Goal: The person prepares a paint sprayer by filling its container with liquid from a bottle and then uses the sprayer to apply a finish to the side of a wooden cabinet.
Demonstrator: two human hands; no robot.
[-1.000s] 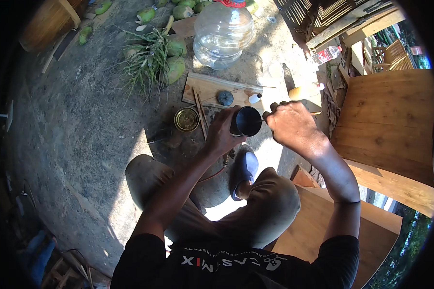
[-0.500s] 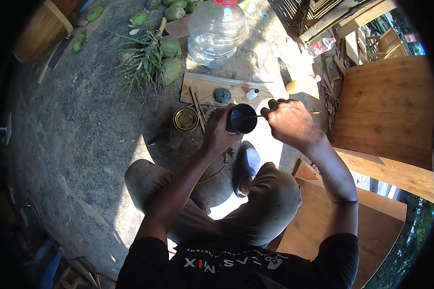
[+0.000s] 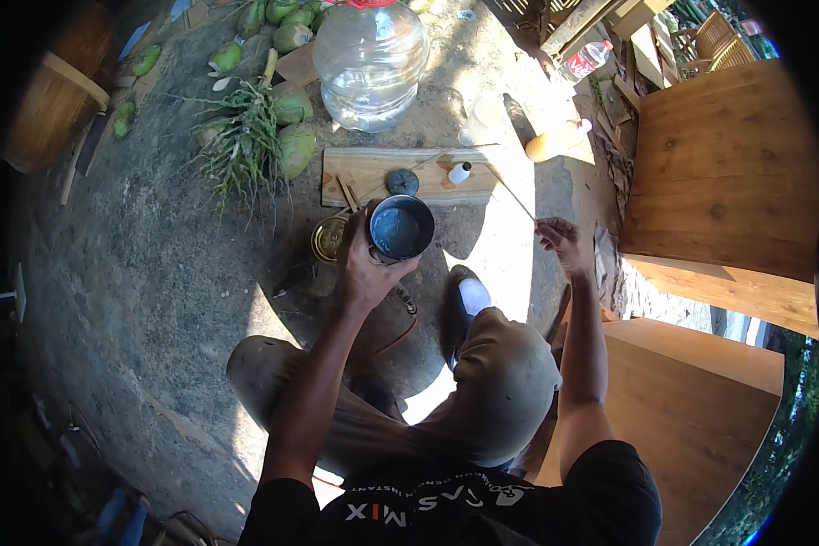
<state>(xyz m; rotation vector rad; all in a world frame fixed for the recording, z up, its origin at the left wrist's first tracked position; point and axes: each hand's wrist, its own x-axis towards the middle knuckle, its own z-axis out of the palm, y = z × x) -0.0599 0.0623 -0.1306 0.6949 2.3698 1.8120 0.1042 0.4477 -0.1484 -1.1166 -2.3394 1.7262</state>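
Black can (image 3: 400,227): head view; held above the grey ground (image 3: 155,273), its mouth facing upward and its bluish interior visible.
Left hand (image 3: 366,273): gripping the can, fingers wrapped round its left and near side.
Right hand (image 3: 560,241): closed on the near end of a thin stick (image 3: 516,197), which slants up and leftward, well apart from the can.
Gold tin (image 3: 328,238): on the ground, partly hidden by the left hand.
Wooden board (image 3: 373,164): beyond the can, bearing a dark disc (image 3: 402,182) and a black-capped white bottle (image 3: 458,174).
Clear jug (image 3: 369,77): beyond the board, right of green coconuts (image 3: 296,150).
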